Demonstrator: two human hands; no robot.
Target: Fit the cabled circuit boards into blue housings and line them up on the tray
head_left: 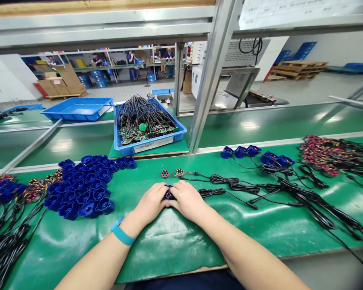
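Observation:
Both my left hand (152, 201) and my right hand (187, 199) close around one small blue plastic housing (169, 194) at the middle of the mat. Fingers cover most of it, so its inside barely shows. Just beyond my fingertips lie two small round coil parts, a red one (165, 173) and a copper-coloured one (179, 172). A bundled black cable (211, 192) runs rightward from beside my right hand; whether it joins the held housing is hidden. Left of my hands, many empty-looking blue housings (84, 185) are packed in a cluster.
Several blue housings with cables (254, 152) sit back right, near a heap of red coil parts (319, 155). Black cables (305, 197) cover the right side; more cables (15, 229) lie left. Behind stand a blue tray of circuit boards (124, 149) and a metal post (208, 80).

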